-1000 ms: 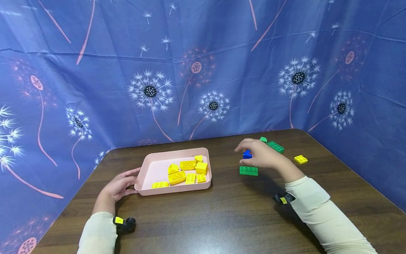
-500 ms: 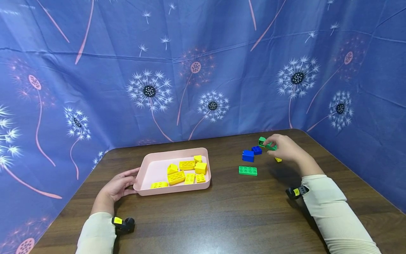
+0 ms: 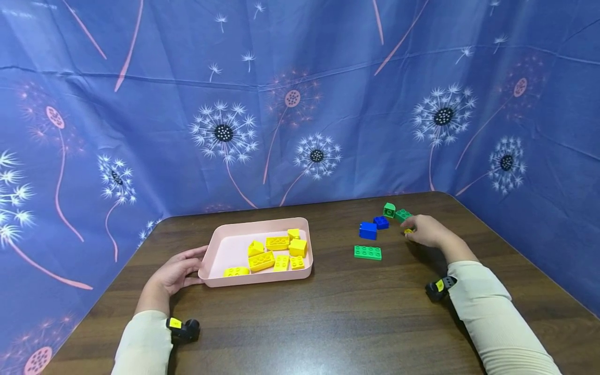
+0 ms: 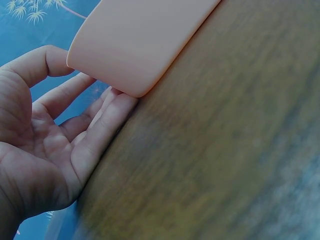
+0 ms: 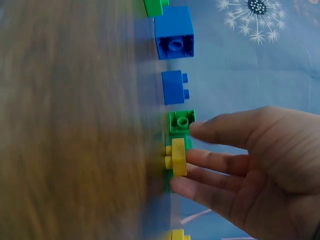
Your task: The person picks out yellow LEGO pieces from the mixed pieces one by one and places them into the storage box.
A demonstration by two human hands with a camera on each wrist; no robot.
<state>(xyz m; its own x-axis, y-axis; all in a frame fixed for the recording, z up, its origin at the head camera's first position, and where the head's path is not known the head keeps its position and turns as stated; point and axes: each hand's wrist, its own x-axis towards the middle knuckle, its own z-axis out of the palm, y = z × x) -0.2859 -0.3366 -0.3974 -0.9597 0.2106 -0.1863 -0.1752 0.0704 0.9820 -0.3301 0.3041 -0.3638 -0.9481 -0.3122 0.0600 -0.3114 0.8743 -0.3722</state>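
My left hand point(image 3: 177, 273) holds the left end of a pink tray point(image 3: 255, 283), its fingers against the corner of the tray point(image 4: 135, 45) in the left wrist view. Several yellow bricks point(image 3: 261, 262) lie inside the tray. At the right, my right hand point(image 3: 427, 231) pinches a small yellow brick point(image 5: 178, 157) between thumb and fingers; its studs face the table in the right wrist view. Just behind those fingertips lies a green brick point(image 3: 402, 215). Another yellow brick point(image 5: 177, 235) shows at the bottom edge of the right wrist view, hidden by the hand in the head view.
A smaller green brick point(image 3: 389, 210) lies on its side at the back. Two blue bricks, a large one point(image 3: 367, 230) and a small one point(image 3: 381, 222), stand left of my right hand. Nearer is a long green brick point(image 3: 367, 252). A blue patterned cloth point(image 3: 262, 130) hangs behind the table.
My right hand has moved right, away from the blue bricks and past the green ones, and now has its fingers at the yellow brick. My left hand and the tray have stayed put.
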